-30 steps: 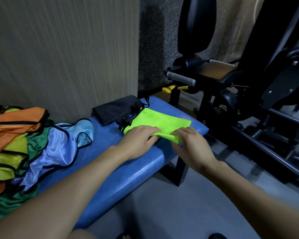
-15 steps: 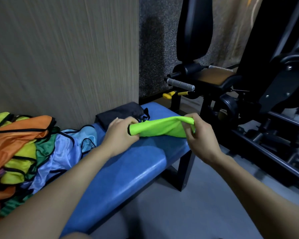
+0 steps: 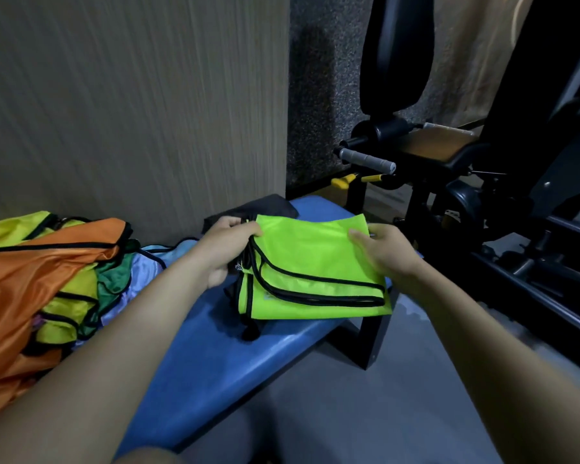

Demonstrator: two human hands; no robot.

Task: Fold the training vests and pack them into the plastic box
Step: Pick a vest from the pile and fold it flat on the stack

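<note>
The lime vest [image 3: 315,262], a second ago flat on the blue bench [image 3: 215,363], is now lifted and folded, left hand [image 3: 228,249] and right hand [image 3: 385,252] each pinching an edge; boxing looks next.

1. My left hand [image 3: 226,251] is bare: no glove, ring or watch that I can see.
2. My right hand [image 3: 387,251] is bare too, the wrist plain, with no band.
3. Both my forearms are uncovered right down to the near edge of view, with no sleeve or cuff showing.
4. My nails look short and unpainted.
</note>
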